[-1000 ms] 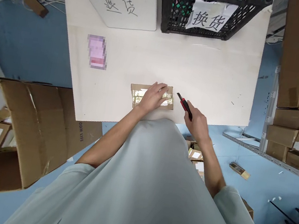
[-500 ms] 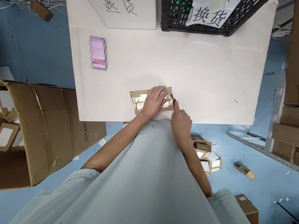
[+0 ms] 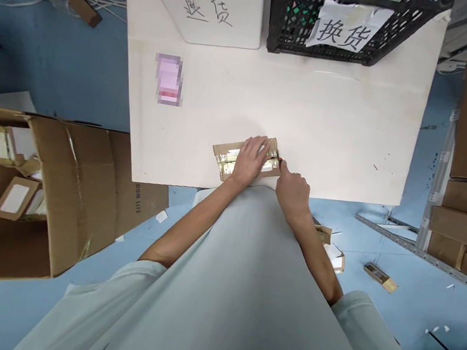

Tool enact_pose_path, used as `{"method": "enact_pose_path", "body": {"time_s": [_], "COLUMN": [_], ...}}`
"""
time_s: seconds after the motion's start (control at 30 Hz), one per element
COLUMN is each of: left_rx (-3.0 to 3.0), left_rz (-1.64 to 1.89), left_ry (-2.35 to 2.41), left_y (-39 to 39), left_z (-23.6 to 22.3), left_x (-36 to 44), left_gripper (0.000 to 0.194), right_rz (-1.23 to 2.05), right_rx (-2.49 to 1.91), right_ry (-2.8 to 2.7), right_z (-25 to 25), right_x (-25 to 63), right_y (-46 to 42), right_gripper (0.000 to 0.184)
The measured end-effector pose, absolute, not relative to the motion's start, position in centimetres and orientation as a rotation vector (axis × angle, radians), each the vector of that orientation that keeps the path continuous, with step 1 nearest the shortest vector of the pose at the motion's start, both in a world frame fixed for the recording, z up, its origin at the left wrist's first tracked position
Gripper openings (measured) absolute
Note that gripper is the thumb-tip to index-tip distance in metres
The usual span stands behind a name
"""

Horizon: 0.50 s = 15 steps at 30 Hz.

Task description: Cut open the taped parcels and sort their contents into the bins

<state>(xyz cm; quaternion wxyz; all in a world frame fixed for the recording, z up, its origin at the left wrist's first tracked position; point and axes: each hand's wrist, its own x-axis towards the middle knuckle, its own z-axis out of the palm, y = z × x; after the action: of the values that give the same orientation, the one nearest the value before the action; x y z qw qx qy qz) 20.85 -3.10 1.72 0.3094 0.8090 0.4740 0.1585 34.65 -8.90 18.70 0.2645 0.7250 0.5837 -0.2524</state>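
Note:
A flat brown cardboard package (image 3: 228,157) with shiny clear tape along it lies slightly tilted at the near edge of the white table (image 3: 298,108). Across its middle rests my left hand (image 3: 250,161), palm down with fingers stretched out on the tape. My right hand (image 3: 294,196) is closed around a small red box cutter (image 3: 280,161), mostly hidden by the fingers. The cutter's tip meets the package's right end; the blade itself is too small to make out.
A white foam box (image 3: 224,15) and a black plastic crate (image 3: 283,40) stand at the table's back. A blurred pink item (image 3: 169,79) lies left. A large open carton (image 3: 74,190) stands on the floor at left; stacked cartons (image 3: 460,228) are at right.
My view has shifted, so table and hands appear farther right. At the package's right end, my right hand and the box cutter have moved slightly; less of the cutter shows.

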Motion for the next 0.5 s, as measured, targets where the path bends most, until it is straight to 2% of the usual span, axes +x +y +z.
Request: {"method": "enact_pose_path", "body": {"time_s": [0.5], "left_rx": [2.160], "left_rz": [0.406], "left_ry": [1.278], "left_y": [-3.6], "left_z": [2.0], "left_x": [21.6], "left_gripper": [0.043], "right_rz": [-0.748], "right_rx": [1.943], "right_ry": [1.518], "right_z": [20.0], "right_x": [34.9], "right_y": [-8.4], "right_gripper": [0.056]}}
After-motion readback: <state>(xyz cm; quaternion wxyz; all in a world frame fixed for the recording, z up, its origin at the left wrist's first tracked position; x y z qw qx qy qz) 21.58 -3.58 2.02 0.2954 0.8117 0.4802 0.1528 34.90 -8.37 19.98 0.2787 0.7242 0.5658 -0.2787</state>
